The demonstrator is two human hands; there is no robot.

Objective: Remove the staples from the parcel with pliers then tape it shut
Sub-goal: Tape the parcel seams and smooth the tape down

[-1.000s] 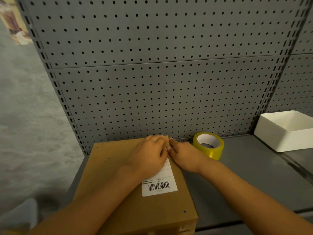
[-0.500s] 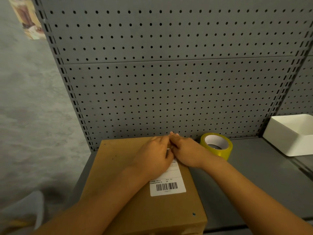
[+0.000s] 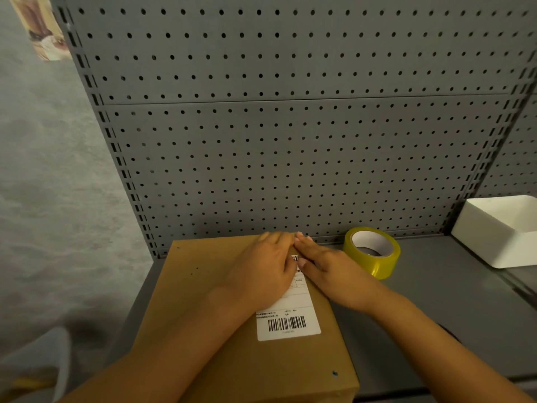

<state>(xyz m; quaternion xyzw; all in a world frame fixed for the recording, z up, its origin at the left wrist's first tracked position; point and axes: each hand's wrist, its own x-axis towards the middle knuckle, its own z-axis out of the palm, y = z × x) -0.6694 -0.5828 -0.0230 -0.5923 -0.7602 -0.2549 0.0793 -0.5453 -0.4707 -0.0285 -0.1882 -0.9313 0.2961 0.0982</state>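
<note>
Cardboard parcel (image 3: 238, 330) is pressed flat under both hands (image 3: 261, 274), fingers straight, nothing gripped; tape could be wrinkled if smoothed unevenly.

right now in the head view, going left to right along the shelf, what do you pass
cardboard parcel → left hand → right hand → yellow tape roll → white bin

Dim, even indoor light, soft shadows, no glare, wide-angle bending at edges, slight softness throughout
</note>
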